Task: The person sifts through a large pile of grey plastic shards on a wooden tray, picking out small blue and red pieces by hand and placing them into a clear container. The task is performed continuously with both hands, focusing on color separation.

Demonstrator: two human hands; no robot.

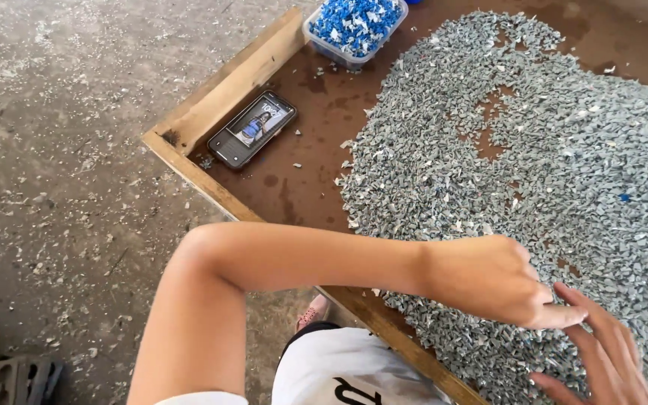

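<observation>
- While the left hand (489, 277) lay across the grey plastic flakes (549, 165) near the bench's (219, 97) front edge, its grip was loosely curled, one finger out, holding nothing visible;
- right hand (601, 360) rested just beside it, fingers spread open;
- phone (252, 129) lay by the left corner; tub of blue flakes (354, 26) sat at the far edge.
</observation>
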